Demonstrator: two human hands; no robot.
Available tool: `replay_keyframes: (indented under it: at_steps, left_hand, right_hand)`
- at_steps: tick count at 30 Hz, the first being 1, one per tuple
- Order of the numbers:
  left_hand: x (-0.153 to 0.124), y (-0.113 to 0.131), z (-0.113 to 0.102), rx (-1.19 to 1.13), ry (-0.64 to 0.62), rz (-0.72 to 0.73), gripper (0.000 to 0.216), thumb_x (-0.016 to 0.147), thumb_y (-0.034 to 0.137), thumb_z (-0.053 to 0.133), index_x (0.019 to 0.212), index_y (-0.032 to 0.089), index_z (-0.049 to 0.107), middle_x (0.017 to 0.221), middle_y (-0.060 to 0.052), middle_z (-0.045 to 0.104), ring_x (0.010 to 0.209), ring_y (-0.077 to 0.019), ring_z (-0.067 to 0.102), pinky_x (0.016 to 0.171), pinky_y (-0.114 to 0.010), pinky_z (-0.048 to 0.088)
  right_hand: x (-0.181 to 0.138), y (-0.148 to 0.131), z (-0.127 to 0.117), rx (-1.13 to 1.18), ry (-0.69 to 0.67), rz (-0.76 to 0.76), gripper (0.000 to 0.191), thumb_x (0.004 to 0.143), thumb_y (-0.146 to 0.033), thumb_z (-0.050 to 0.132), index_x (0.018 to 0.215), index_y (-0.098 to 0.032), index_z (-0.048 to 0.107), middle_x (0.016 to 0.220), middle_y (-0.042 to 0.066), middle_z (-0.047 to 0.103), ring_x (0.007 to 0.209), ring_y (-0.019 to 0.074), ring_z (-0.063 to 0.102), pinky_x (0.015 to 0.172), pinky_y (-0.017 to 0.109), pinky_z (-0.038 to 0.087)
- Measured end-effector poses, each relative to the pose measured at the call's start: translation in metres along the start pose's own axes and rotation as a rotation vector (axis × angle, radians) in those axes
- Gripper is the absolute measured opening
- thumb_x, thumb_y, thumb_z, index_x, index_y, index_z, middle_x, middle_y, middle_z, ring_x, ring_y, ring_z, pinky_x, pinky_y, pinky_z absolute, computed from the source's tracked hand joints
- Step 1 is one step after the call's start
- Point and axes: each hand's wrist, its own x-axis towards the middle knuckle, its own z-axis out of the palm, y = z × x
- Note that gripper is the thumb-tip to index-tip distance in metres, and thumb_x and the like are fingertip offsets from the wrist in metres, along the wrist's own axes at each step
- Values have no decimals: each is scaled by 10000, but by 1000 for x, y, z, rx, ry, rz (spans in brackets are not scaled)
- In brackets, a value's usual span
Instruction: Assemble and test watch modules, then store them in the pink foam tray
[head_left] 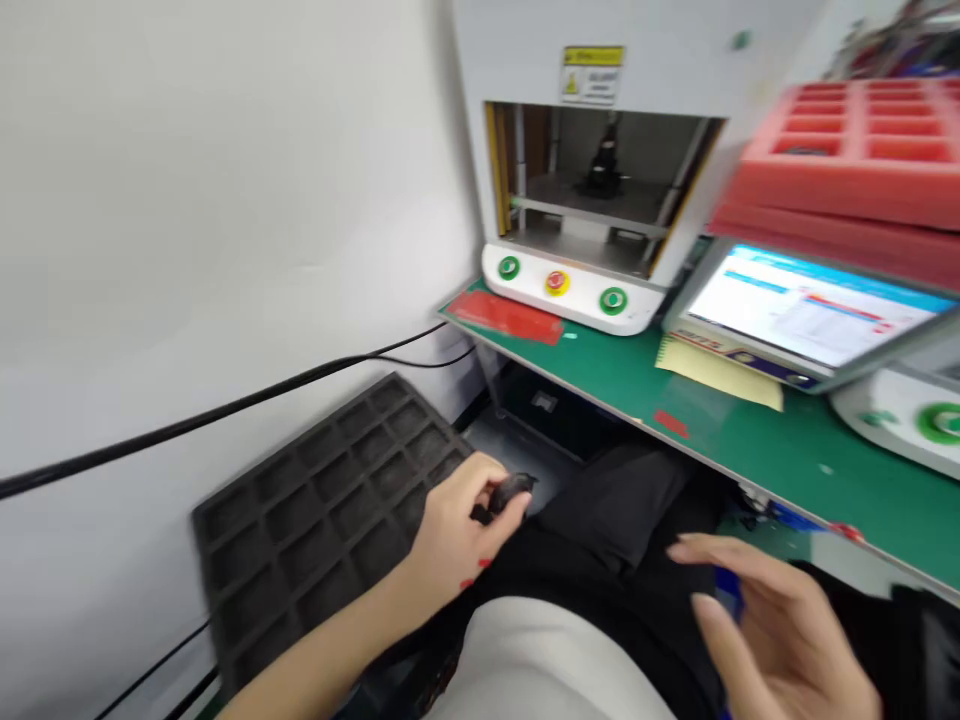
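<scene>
- Right hand (780, 625): nearest, at the lower right of the frame, reaching up from the bottom edge. Its thumb and forefinger point leftward with a wide gap between them, the other fingers curving underneath; this grip is spread, and nothing can be seen held in it.
- Left forearm (337, 640): rises from the bottom edge, slanting up and rightward, the wrist nearly in line with it.
- Left hand (465, 520): just below the middle of the frame, back of the hand upward, knuckles bent, red marks near the wrist. Its grip is closed, thumb and curled fingers pinching a black part (512, 490).
- Black part: jutting from the fingertips near the centre, partly hidden by them, over dark trousers (615, 510).
- Black tray (330, 500): lower left, with square compartments, beyond the left forearm.
- Tabletop (592, 362): green, across the right half.
- Machine (585, 290): white, upper centre, standing on the tabletop.
</scene>
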Motion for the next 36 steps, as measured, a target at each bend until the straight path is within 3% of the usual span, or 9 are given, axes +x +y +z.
replay_keyframes:
  at_steps: [4, 8, 15, 18, 21, 24, 28, 33, 36]
  left_hand:
    - [27, 44, 41, -226, -124, 311, 8, 841, 186, 651, 847, 190, 654, 691, 12, 603, 578, -91, 558, 539, -187, 461]
    - [39, 67, 72, -352, -233, 397, 168, 840, 195, 682, 1006, 213, 701, 710, 16, 604, 535, -74, 552, 513, -172, 470]
    - [46, 67, 105, -625, -494, 228, 280, 840, 308, 701, 1120, 295, 710, 730, 0, 552, 617, -100, 554, 552, -182, 497]
    - [52, 58, 113, -916, -790, 69, 441, 803, 460, 716, 1200, 272, 685, 982, -91, 592, 762, -151, 604, 644, -248, 559]
    - [57, 50, 120, -1069, -904, 3, 540, 675, 420, 839, 1164, 233, 708, 1064, -132, 647, 768, -172, 644, 695, -284, 572]
    - [60, 49, 126, -1029, -805, -64, 579, 565, 332, 914, 1095, 192, 727, 909, -95, 726, 725, -176, 676, 698, -262, 568]
    - [66, 59, 127, -690, -478, -101, 493, 620, 219, 874, 1085, 207, 714, 1011, -54, 747, 813, -157, 695, 793, -237, 565]
    - [70, 67, 130, -591, -362, -76, 493, 649, 231, 853, 1111, 215, 683, 1055, -29, 747, 871, -157, 711, 811, -235, 583]
    - [67, 70, 134, -524, -271, -8, 491, 680, 220, 834, 1141, 219, 664, 1103, -27, 737, 888, -153, 715, 841, -249, 582]
  right_hand:
    - [15, 10, 10, 5, 94, 104, 308, 881, -152, 632, 1160, -270, 572, 1086, 65, 663, 1015, 194, 644, 899, 333, 534]
    - [24, 14, 7, 424, 116, 359, 323, 871, -258, 682, 1144, -295, 512, 1033, 29, 704, 927, 150, 684, 844, 285, 550]
    - [24, 35, -3, 777, 232, 580, 453, 705, -275, 840, 1011, -250, 506, 775, -32, 705, 683, 108, 665, 656, 210, 505]
    - [28, 41, -10, 883, 153, 631, 506, 694, -281, 847, 1018, -253, 459, 709, -45, 692, 644, 111, 661, 648, 218, 499]
    - [33, 45, -14, 957, 55, 688, 562, 654, -277, 870, 1042, -247, 466, 696, -55, 675, 602, 98, 641, 608, 201, 490]
    - [33, 48, -16, 782, 128, 650, 477, 709, -294, 829, 1074, -231, 527, 779, -23, 681, 671, 106, 650, 644, 217, 514]
    - [28, 41, -15, 148, 393, 364, 157, 839, -153, 681, 962, -234, 626, 860, -1, 659, 784, 104, 636, 732, 214, 512]
    - [27, 22, -4, -114, 249, -1, 218, 810, 4, 617, 915, -186, 630, 787, 18, 643, 729, 123, 621, 640, 235, 507]
    - [29, 17, 7, -110, 230, -22, 192, 794, -19, 650, 918, -166, 637, 769, 26, 657, 699, 126, 635, 614, 233, 520]
